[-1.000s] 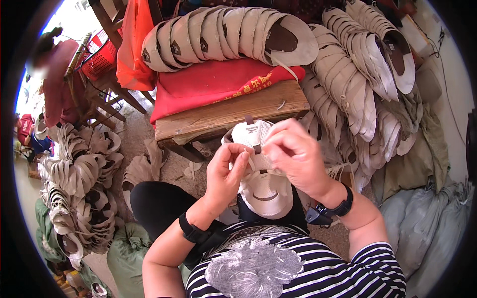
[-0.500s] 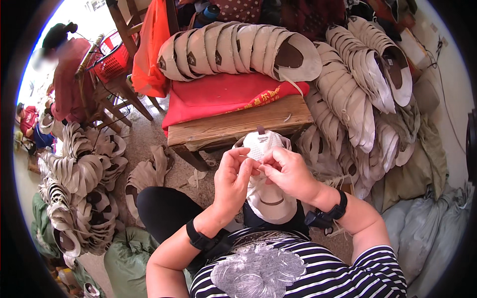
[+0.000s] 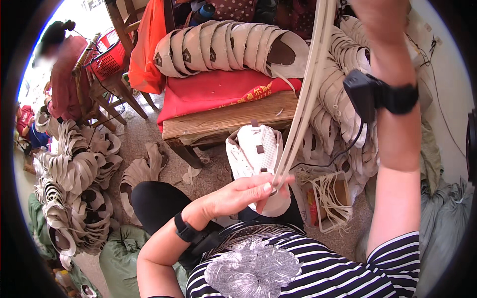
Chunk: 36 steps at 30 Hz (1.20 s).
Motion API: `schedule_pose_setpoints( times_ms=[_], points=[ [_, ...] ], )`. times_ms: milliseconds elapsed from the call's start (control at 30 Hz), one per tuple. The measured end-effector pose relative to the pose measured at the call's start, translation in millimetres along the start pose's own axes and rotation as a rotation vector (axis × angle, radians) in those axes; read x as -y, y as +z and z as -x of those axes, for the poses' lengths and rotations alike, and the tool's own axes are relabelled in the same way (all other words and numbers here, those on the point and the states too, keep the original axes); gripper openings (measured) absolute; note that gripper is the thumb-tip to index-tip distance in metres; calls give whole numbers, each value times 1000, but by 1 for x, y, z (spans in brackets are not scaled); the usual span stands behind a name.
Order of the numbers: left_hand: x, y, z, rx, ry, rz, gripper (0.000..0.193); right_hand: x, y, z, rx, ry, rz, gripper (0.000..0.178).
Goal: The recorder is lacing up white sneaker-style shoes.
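Note:
A cream shoe upper (image 3: 247,165) with a perforated tongue rests on my lap, toe toward me. Light beige shoelaces (image 3: 301,109) stretch in long parallel strands from it up past the top edge. My left hand (image 3: 241,195) is over the toe part, its thumb and fingers pressed together on the lower end of the strands. High at the upper right is my right hand (image 3: 380,15), blurred and cut off by the frame, so its fingers cannot be made out. A black band with a small box circles my right wrist.
An open box (image 3: 340,198) of loose laces sits right of my lap. Ahead stands a wooden bench (image 3: 228,121) with a red cloth (image 3: 198,97) and a row of nested uppers (image 3: 218,47). More uppers (image 3: 74,166) are piled left and right. Another person (image 3: 67,74) sits far left.
My right hand has swung from the shoe upper to the upper right, and long lace strands now stretch upward. My left hand has dropped toward the toe. The lace box has come into view.

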<state>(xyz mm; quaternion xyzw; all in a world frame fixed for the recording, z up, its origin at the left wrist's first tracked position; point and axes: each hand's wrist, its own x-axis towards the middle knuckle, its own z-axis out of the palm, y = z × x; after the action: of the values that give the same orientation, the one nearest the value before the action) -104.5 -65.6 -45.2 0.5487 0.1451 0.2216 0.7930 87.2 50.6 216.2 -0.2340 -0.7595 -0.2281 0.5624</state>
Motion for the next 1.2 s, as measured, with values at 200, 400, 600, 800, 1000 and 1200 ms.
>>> schedule_pose_setpoints(
  times_ms=[200,400,600,800,1000,1200],
  points=[
    [-70,17,19,23,-64,-111,39,-43,14,97,491,81,206,11],
    [-39,-23,8,-489,223,-61,43,46,-17,192,1313,429,-155,12],
    [-25,-17,-8,-603,116,-170,43,83,-32,254,1272,460,-213,16],
    [32,-18,5,-651,171,-959,21,90,-27,276,977,469,-336,20],
    [47,-4,6,-597,127,-828,19,96,-21,295,827,240,-106,18],
    [51,-39,23,-426,-132,-223,19,110,-25,302,881,229,56,21]
  ],
)
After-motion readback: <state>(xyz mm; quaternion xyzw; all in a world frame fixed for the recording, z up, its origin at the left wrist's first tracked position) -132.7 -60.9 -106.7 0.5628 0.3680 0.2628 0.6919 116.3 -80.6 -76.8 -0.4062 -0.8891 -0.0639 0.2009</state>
